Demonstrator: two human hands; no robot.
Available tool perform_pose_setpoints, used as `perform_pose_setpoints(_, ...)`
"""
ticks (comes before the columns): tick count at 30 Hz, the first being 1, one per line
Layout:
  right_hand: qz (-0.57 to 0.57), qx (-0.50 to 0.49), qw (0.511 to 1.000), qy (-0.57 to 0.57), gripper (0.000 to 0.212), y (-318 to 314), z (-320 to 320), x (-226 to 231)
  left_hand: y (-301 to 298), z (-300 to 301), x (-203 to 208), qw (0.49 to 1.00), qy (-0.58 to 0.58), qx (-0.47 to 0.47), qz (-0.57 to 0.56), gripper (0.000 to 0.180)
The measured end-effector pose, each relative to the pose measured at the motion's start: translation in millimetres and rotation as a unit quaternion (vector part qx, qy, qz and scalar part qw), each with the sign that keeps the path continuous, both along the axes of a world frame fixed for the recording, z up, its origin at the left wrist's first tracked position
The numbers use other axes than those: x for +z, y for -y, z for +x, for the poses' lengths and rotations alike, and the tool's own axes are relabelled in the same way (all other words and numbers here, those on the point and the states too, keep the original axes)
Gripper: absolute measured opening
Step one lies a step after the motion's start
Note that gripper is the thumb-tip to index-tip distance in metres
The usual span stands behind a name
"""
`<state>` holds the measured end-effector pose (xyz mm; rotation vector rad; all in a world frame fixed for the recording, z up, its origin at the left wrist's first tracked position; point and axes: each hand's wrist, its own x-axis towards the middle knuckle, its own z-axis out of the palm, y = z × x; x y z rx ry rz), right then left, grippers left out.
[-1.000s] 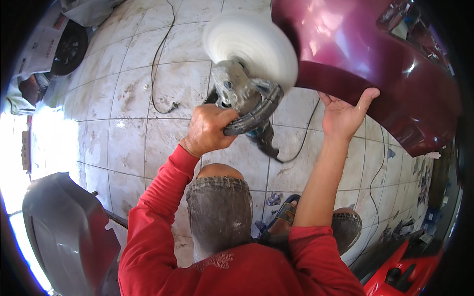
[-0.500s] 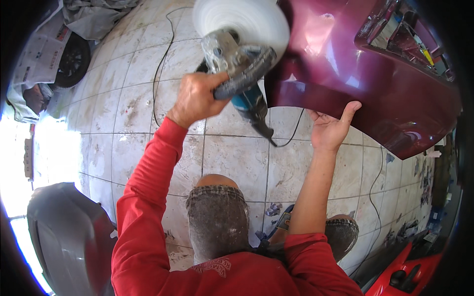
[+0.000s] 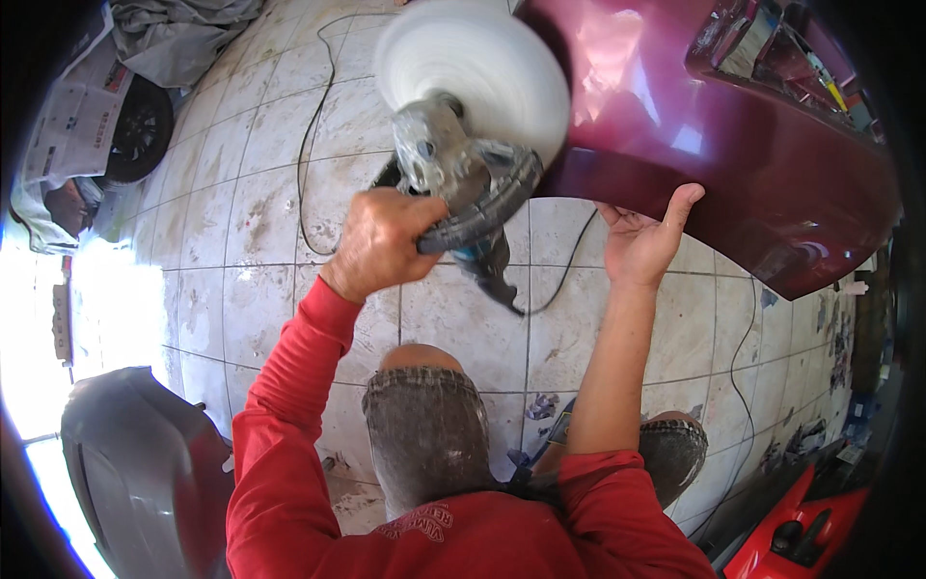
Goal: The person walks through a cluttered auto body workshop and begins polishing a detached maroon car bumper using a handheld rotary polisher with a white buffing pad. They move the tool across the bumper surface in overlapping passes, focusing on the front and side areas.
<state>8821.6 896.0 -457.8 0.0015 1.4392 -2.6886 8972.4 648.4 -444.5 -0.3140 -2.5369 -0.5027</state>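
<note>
My left hand is closed round the black loop handle of a polisher. Its wide white pad is blurred as if spinning, and its right rim meets or overlaps the left edge of a glossy maroon car body panel; I cannot tell if they touch. The polisher's teal and black body hangs below the handle, partly hidden. My right hand grips the panel's near edge, thumb on the painted face and fingers partly hidden beneath.
The polisher's black cord crosses the tiled floor. A dark grey moulded panel stands at the lower left. A wheel and grey sheeting are at the upper left. A red part lies at the lower right.
The polisher's handle and body have come nearer to me, and more of the pad's face shows. The panel's near edge and my right hand sit slightly higher in view.
</note>
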Motion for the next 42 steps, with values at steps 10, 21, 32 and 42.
perform_pose_setpoints(10, -0.006, 0.018, 1.0, 0.0, 0.087, -7.2, -7.7, -11.8, -7.1, -11.5, 26.2, 1.0, 0.02, 0.002, 0.004, 0.02)
perform_pose_setpoints(21, -0.025, 0.053, 0.998, -0.005, 0.082, -7.6, -8.2, -21.6, 16.9, -57.4, 82.7, 0.998, -0.002, 0.034, -0.051, 0.018)
perform_pose_setpoints(32, -0.019, 0.029, 0.999, 0.0, 0.081, -4.8, -12.6, -29.8, -24.3, -12.6, 70.8, 0.99, 0.083, -0.056, -0.095, 0.023)
perform_pose_setpoints(42, -0.045, 0.025, 0.999, 0.018, 0.076, -5.5, -12.8, -33.2, -8.7, -39.2, 91.0, 0.995, 0.053, -0.022, -0.083, 0.022)
